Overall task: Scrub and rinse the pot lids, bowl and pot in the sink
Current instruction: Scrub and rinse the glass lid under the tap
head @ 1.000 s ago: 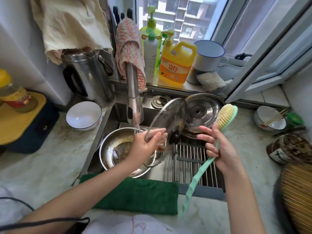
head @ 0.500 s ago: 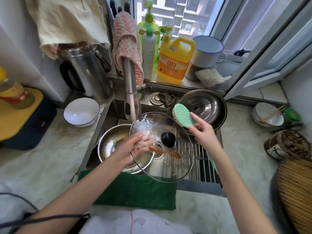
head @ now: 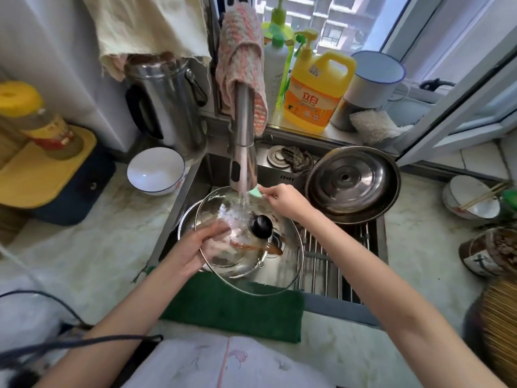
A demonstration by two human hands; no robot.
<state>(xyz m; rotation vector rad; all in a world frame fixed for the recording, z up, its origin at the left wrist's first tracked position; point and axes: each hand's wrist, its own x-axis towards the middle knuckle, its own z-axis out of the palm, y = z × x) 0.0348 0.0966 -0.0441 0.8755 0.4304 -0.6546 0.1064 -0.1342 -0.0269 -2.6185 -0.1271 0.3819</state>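
Under faucet [head: 243,152] stream: left hand [head: 201,247] grips glass lid [head: 251,267] from beneath; right hand [head: 282,198] clutches brush [head: 256,191] at far rim.

**Q:** What kind of place is this?
**A:** A home kitchen, with a steel sink [head: 193,186] under a running faucet [head: 244,130], set into a marbled counter [head: 112,233].
**Q:** What else shows it?
**A:** A detergent jug [head: 316,91] on the window ledge, a kettle [head: 167,107], a white bowl [head: 155,170], chopsticks [head: 484,196], and apartment blocks [head: 330,18] outside.
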